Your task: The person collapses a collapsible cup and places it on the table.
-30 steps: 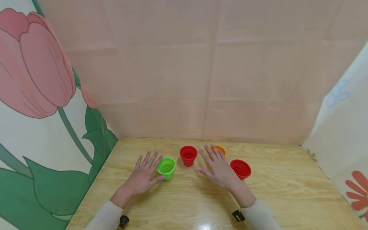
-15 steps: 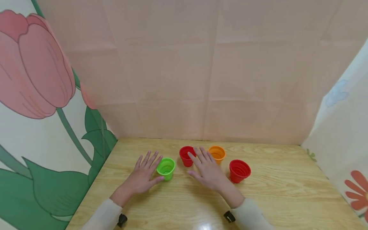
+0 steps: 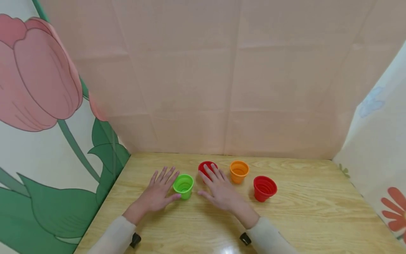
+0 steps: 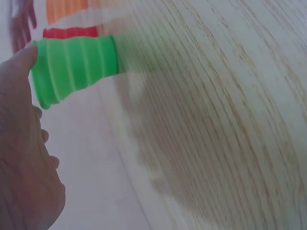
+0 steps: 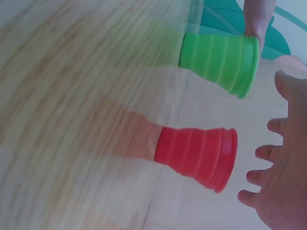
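Observation:
A green ribbed cup [image 3: 184, 186] stands upright on the wooden table [image 3: 304, 218]. Just left of it hovers my left hand [image 3: 155, 195], fingers spread and straight, the thumb near the cup's rim. My right hand [image 3: 220, 192], also spread flat, hangs above the table in front of a red cup [image 5: 199, 155], whose far rim shows behind the fingers in the head view. In the right wrist view the fingers are apart from that cup. Neither hand holds anything.
An orange cup [image 3: 239, 172] stands behind and right of my right hand. A second red cup [image 3: 264, 188] is farther right. A plain pinkish cloth [image 3: 190, 77] hangs at the table's back edge, with a tulip-printed panel [image 3: 44, 77] on the left.
My right hand has moved left, from in front of the orange cup to in front of the left red cup. The orange cup and right red cup are now uncovered. My left hand stays put.

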{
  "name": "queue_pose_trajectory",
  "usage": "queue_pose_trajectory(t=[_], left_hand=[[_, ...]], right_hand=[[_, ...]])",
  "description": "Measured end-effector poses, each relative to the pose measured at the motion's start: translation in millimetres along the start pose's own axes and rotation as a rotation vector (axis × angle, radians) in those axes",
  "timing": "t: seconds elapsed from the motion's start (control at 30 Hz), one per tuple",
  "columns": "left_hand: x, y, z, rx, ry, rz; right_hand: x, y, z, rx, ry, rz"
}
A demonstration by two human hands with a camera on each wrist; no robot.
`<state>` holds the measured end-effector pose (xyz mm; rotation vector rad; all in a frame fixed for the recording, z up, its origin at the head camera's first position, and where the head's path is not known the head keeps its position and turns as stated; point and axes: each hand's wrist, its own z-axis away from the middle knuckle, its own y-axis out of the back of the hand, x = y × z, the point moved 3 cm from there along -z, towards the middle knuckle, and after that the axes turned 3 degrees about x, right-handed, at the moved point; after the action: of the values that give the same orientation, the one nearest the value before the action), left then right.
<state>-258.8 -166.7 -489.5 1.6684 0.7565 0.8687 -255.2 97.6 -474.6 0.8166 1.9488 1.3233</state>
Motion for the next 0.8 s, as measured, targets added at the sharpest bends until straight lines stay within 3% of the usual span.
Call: queue_pose_trajectory(t=[0.53, 0.8], left_hand=[[0.4, -6.7, -6.8, -0.025, -0.002, -0.013], [2.0, -7.7, -8.3, -0.025, -0.014, -0.006]], right_hand=[[-18, -14, -14.9, -0.02, 0.097, 0.039], [-27, -20, -19.5, -0.095, 0.112, 0.059]])
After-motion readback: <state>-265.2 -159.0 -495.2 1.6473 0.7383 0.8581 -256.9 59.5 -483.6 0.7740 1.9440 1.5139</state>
